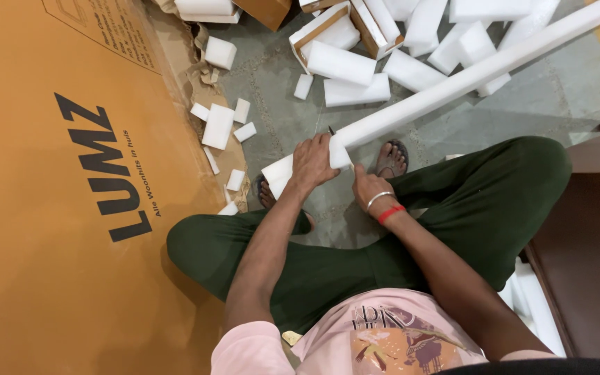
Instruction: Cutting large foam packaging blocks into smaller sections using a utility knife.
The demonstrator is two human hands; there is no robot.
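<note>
Left hand [314,161] closed around long white foam strip [453,83], which runs toward 2 o'clock. Right hand [368,186] just beside it at 4 o'clock; grip unclear.

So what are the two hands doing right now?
Left hand: closed around the long white foam bar.
Right hand: touching the bar's underside; grip cannot be told.

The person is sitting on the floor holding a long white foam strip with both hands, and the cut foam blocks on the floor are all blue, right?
Not quite. The head view shows the cut foam blocks are white, not blue. The rest holds: the person sits on the floor, and the left hand and right hand hold the long white foam strip.
</note>
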